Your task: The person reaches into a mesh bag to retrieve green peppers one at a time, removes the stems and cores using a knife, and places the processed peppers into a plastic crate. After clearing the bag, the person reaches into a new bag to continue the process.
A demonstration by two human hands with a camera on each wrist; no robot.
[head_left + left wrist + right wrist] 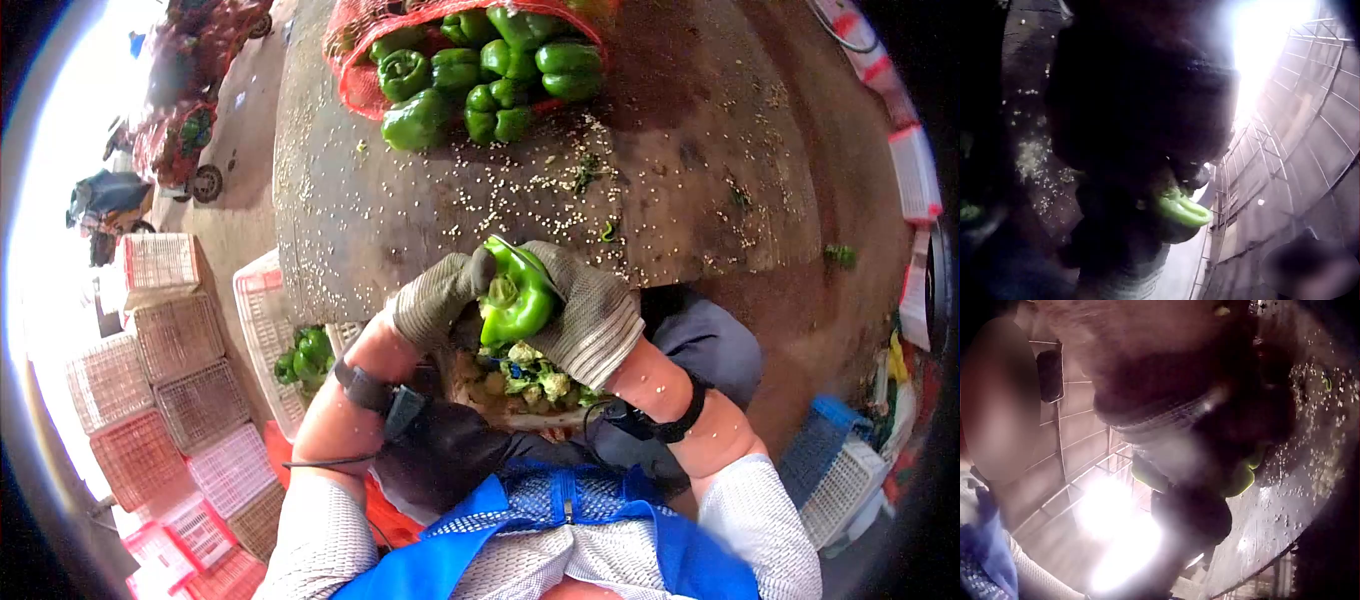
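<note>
A green bell pepper (528, 305) is held between both gloved hands at the near edge of the table, its pale stem end facing the left hand. My left hand (438, 298) pinches it from the left, thumb and fingertips at the stem side. From the right, my right hand (592, 312) grips the pepper, its fingers behind it. A thin grey edge runs along the pepper's upper right side, mostly hidden by the right glove. The left wrist view is dark, with a bright green pepper edge (1186, 212) under the fingers. Below the hands sit pale pepper cores (545, 380) in a container.
A red mesh bag (350, 75) spills several whole green peppers (415, 118) onto the far side of the wooden table (680, 180). White seeds litter the tabletop. A crate (262, 310) with green peppers stands left of the legs. Stacked crates (140, 430) line the far left; more crates (840, 490) stand right.
</note>
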